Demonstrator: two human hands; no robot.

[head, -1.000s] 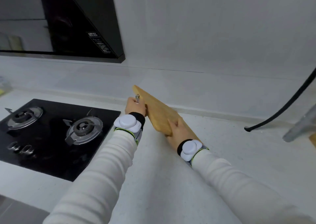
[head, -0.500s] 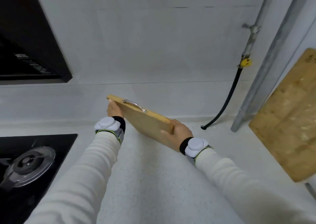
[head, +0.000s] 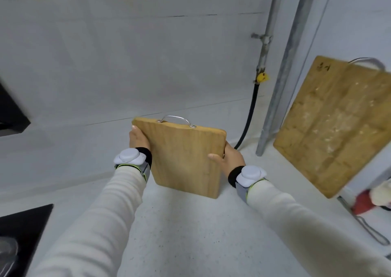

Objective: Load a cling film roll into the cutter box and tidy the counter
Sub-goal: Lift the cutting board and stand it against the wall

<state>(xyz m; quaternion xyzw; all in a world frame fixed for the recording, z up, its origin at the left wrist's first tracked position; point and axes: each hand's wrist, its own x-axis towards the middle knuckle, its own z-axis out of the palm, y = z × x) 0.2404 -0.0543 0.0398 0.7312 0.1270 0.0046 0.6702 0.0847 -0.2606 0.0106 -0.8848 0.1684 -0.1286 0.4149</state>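
Cutting board [head: 184, 156] turned face-on, gripped between left hand [head: 138, 142], right hand [head: 229, 157].

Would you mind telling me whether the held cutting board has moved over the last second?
Yes: the board has travelled right, away from the hob and nearer the black hose.

Place: a kitchen, domestic by its fittings, seen at the cooking corner.
Gas supply: a metal gas pipe [head: 263, 50] with a yellow valve runs down the white wall [head: 148, 65]; a black hose [head: 250, 116] drops from it to the speckled tabletop [head: 190, 234].
Cooker: a black glass hob [head: 23, 224] sits in the tabletop far left of the gas pipe, with a dark range hood [head: 10, 111] above it.
Boards: a worn cutting board [head: 334, 124] leans just right of the gas pipe; a smaller cutting board [head: 186, 156] with a wire handle is to the pipe's left.
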